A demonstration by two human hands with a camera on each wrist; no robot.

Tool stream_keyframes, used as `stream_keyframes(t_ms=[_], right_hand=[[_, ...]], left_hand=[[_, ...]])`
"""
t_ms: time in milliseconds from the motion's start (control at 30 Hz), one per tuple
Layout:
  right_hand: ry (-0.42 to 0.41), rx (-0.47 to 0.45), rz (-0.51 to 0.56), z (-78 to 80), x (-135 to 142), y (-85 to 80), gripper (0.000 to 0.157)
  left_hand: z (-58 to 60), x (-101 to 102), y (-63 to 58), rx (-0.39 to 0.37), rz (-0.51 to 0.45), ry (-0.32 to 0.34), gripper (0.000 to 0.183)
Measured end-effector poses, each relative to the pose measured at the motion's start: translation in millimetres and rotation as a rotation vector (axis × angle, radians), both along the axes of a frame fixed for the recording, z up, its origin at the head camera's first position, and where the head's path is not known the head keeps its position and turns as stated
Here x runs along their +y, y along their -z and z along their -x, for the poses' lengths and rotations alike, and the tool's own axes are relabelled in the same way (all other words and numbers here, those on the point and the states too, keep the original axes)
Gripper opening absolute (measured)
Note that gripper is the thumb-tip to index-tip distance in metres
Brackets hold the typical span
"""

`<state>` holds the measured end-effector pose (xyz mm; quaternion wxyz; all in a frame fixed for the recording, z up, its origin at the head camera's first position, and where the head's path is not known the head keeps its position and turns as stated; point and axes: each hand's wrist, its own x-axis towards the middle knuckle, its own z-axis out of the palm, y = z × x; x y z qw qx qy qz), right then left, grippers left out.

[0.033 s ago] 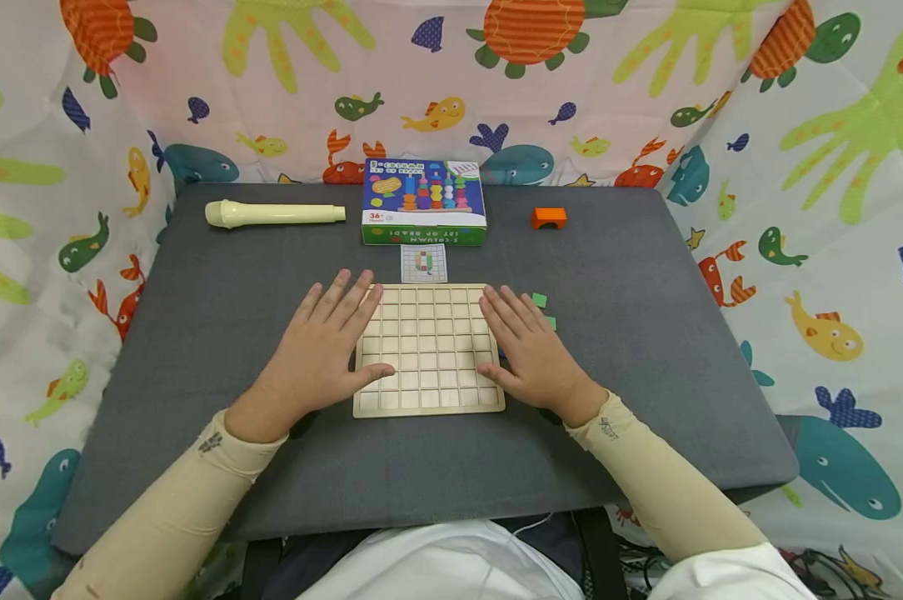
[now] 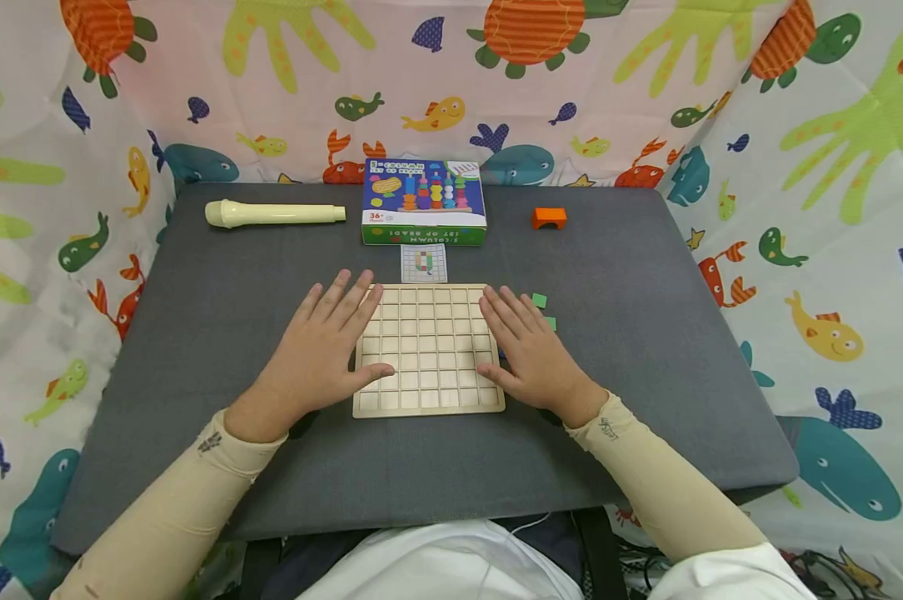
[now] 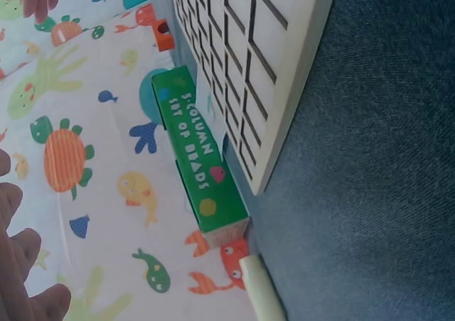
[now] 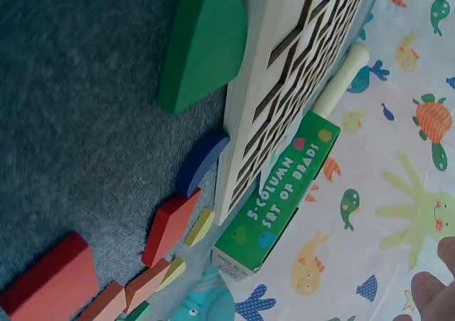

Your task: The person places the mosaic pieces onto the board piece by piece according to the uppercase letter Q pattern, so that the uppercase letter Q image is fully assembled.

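Note:
A wooden grid board (image 2: pixel 431 350) of square cells lies in the middle of the table. My left hand (image 2: pixel 324 342) is spread over its left edge, with straight fingers and nothing in them. Over the right edge is my right hand (image 2: pixel 534 358), also with straight fingers and holding nothing. The wrist views show the fingers apart from the board. Flat blocks lie right of the board: a green one (image 4: pixel 202 47), a blue one (image 4: pixel 202 163), a red one (image 4: pixel 170 225) and several others. In the head view the right hand hides most of them.
Behind the board lies a small card (image 2: pixel 424 263) with a coloured grid pattern. Further back are a bead-set box (image 2: pixel 424 200), a pale yellow microphone-shaped stick (image 2: pixel 275 214) to the left and an orange arch block (image 2: pixel 549 218) to the right. Printed curtains surround the grey table (image 2: pixel 631 333).

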<state>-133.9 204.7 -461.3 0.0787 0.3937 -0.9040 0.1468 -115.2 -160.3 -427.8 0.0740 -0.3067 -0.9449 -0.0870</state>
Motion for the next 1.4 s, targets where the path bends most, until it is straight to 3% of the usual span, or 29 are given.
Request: stream_keyframes(t_ms=[467, 700, 1400], right_hand=[[0.035, -0.035, 0.025, -1.8, 10.3, 11.0, 0.096], [0.084, -0.065, 0.019, -3.2, 22.8, 7.9, 0.095], [0.147, 0.001, -0.058, 11.9, 33.0, 1.8, 0.102]], left_hand=[[0.3, -0.8, 7.0, -0.026, 0.013, -0.004, 0.114], [0.4, -2.0, 7.9, -0.067, 0.03, -0.016, 0.117], [0.4, -7.3, 13.4, -0.1, 0.014, -0.051, 0.129]])
